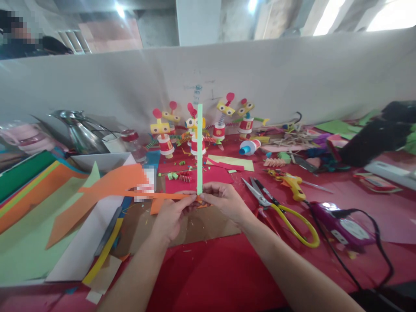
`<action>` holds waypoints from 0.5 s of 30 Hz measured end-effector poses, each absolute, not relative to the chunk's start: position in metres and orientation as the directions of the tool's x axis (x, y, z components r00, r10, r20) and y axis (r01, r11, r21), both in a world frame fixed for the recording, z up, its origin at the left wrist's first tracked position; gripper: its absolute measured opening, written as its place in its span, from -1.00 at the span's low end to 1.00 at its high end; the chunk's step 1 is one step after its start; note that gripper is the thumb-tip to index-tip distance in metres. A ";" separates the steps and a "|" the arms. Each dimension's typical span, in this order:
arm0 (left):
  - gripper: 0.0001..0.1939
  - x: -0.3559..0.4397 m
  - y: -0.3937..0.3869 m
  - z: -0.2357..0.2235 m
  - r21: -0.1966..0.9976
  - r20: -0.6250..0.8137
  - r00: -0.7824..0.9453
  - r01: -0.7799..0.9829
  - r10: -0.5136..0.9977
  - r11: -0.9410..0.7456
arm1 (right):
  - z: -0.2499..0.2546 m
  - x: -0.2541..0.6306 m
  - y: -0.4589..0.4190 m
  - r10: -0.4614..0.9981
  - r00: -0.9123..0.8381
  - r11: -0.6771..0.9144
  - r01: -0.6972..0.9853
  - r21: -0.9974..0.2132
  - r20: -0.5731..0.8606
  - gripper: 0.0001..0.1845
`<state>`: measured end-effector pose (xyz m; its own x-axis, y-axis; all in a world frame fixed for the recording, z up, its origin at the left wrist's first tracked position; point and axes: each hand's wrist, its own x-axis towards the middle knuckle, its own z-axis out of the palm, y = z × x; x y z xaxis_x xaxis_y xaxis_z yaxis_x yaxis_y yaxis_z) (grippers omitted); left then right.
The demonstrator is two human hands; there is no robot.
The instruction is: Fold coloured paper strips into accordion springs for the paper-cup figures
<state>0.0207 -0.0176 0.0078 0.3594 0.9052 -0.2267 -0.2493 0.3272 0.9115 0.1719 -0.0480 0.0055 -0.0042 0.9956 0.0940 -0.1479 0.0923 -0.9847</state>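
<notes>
My left hand [172, 219] pinches the end of an orange paper strip [162, 196], which stretches out to the left. A light green paper strip [199, 147] stands upright at the same spot, its lower end between the fingertips of my right hand [224, 199]. The two strips meet at about a right angle, with both thumbs at the joint. Whether they are stuck together cannot be made out. Under the hands lies a brown cardboard sheet [211, 227]. Behind them, several paper-cup figures [165, 145] with yellow heads and springy folded arms stand on the red table.
Yellow-handled scissors [282, 216], a yellow glue gun [294, 186] and a purple power strip [341, 225] with a black cord lie to the right. A white box [87, 234] with coloured paper sits at the left, near a steel jug [78, 134]. A white partition [130, 86] closes the back.
</notes>
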 end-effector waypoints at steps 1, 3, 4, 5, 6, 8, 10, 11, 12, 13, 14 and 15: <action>-0.78 0.021 -0.017 0.008 0.910 -0.235 0.359 -0.246 0.903 0.334 | 0.005 0.172 -0.048 0.995 -0.004 0.094 -0.150 -0.984 0.096 -0.83; -0.77 0.022 -0.017 0.008 0.906 -0.246 0.349 -0.250 0.904 0.343 | 0.004 0.173 -0.048 0.995 0.000 0.102 -0.150 -0.983 0.103 -0.84; -0.76 0.023 -0.016 0.008 0.903 -0.252 0.340 -0.253 0.906 0.346 | 0.004 0.173 -0.047 0.994 0.001 0.107 -0.152 -0.983 0.108 -0.84; -0.76 0.023 -0.016 0.008 0.901 -0.260 0.332 -0.256 0.907 0.351 | 0.003 0.173 -0.047 0.994 0.001 0.109 -0.156 -0.982 0.111 -0.83; -0.76 0.024 -0.016 0.008 0.898 -0.266 0.325 -0.259 0.907 0.356 | 0.003 0.173 -0.047 0.994 0.001 0.109 -0.161 -0.981 0.110 -0.83; -0.76 0.024 -0.016 0.007 0.890 -0.277 0.318 -0.270 0.907 0.367 | 0.001 0.173 -0.047 0.995 0.010 0.103 -0.170 -0.980 0.103 -0.83; -0.75 0.024 -0.016 0.006 0.881 -0.283 0.313 -0.288 0.907 0.375 | 0.001 0.172 -0.047 0.996 0.021 0.093 -0.177 -0.980 0.090 -0.82; -0.75 0.023 -0.016 0.006 0.877 -0.285 0.310 -0.299 0.907 0.378 | 0.001 0.172 -0.047 0.996 0.026 0.087 -0.181 -0.980 0.084 -0.83; -0.75 0.023 -0.016 0.005 0.872 -0.287 0.310 -0.307 0.906 0.382 | 0.001 0.171 -0.047 0.997 0.031 0.082 -0.188 -0.979 0.077 -0.83; -0.76 0.023 -0.016 0.004 0.868 -0.289 0.313 -0.314 0.905 0.385 | 0.001 0.171 -0.047 0.997 0.038 0.077 -0.194 -0.978 0.071 -0.84; -0.76 0.022 -0.016 0.004 0.865 -0.288 0.317 -0.319 0.904 0.388 | 0.001 0.170 -0.048 0.997 0.046 0.075 -0.200 -0.977 0.067 -0.85; -0.76 0.022 -0.015 0.004 0.863 -0.286 0.323 -0.323 0.902 0.389 | 0.001 0.169 -0.048 0.997 0.055 0.073 -0.206 -0.976 0.063 -0.86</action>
